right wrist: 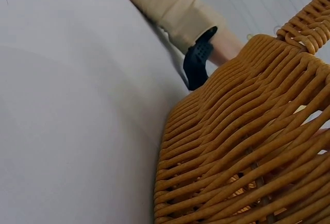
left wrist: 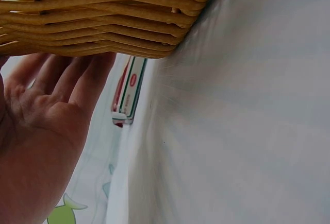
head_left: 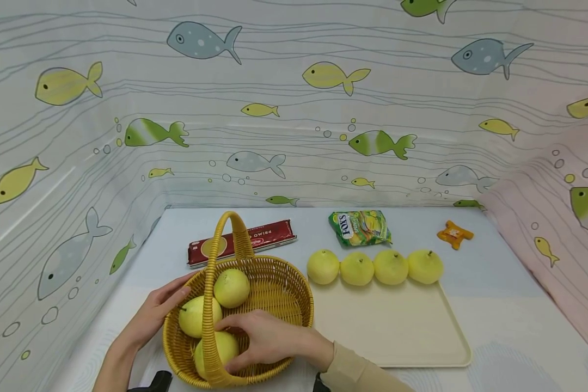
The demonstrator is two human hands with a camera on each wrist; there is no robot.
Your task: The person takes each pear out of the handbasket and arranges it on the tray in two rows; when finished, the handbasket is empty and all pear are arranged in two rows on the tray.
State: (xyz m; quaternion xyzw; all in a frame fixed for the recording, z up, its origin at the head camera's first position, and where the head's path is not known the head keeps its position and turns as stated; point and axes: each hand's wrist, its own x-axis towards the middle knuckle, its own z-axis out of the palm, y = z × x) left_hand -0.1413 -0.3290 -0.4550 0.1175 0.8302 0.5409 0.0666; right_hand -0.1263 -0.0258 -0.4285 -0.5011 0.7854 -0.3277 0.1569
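Note:
A yellow wicker basket (head_left: 279, 291) with a tall handle stands at the near left of the table and holds three yellow pears. My right hand (head_left: 262, 338) reaches into it, and its fingers curl round the nearest pear (head_left: 210, 353). The other two pears (head_left: 232, 287) (head_left: 196, 316) lie just behind. My left hand (head_left: 158, 311) rests with straight fingers against the basket's left wall. In the left wrist view that hand (left wrist: 51, 95) lies flat against the basket's weave (left wrist: 103, 18). The right wrist view shows only the basket's outer wall (right wrist: 247, 147), not my right hand.
A cream tray (head_left: 392, 326) lies right of the basket, with several pears (head_left: 356, 269) in a row along its far edge. Behind lie a red packet (head_left: 242, 242), a green sweets bag (head_left: 360, 227) and a small orange packet (head_left: 454, 234). Fish-print cloth walls surround the table.

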